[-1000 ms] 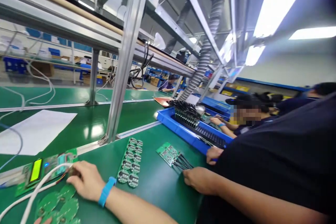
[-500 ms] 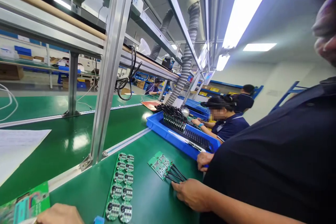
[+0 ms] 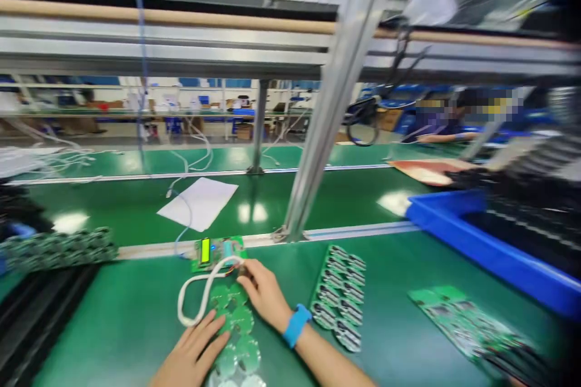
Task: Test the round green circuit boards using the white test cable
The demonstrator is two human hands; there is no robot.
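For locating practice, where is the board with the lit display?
Left of centre in the head view, the display board lies between the right hand and the white sheet.

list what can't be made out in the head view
Right hand: head view; the hand itself and blur hide its grip.
Screen: head view; any text too small.
Paper: head view; any writing blurred.
Panel: head view; left hand covers part, bottom edge cuts the end.
Bin: head view; right edge cuts it off.

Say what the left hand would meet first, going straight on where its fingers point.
Sliding across the green panel, the left hand would probably meet the right hand first, though their heights above the panel are hard to judge.
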